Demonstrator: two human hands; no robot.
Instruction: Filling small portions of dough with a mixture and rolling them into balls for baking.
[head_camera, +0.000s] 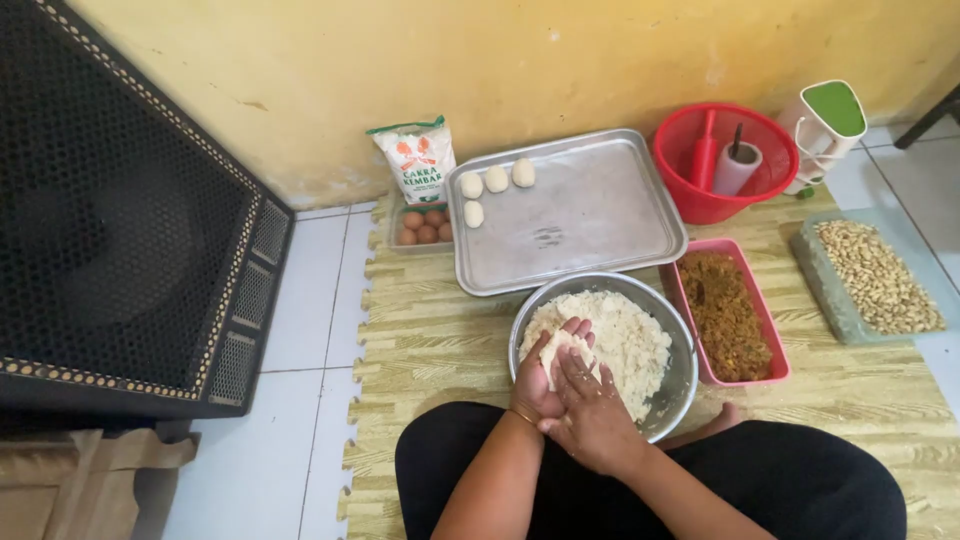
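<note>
Both hands press one dough piece (556, 350) over the bowl (680, 345): left hand (540, 380) cups, right hand (590, 410) flattens; four balls (495, 180) trayed, much dough left.

My right hand (590, 410) covers most of the dough piece (556, 347) lying in my left hand (540, 380) (only its top edge shows past my fingertips). Beneath both hands, the near rim of the metal bowl (680, 385) is hidden.
</note>
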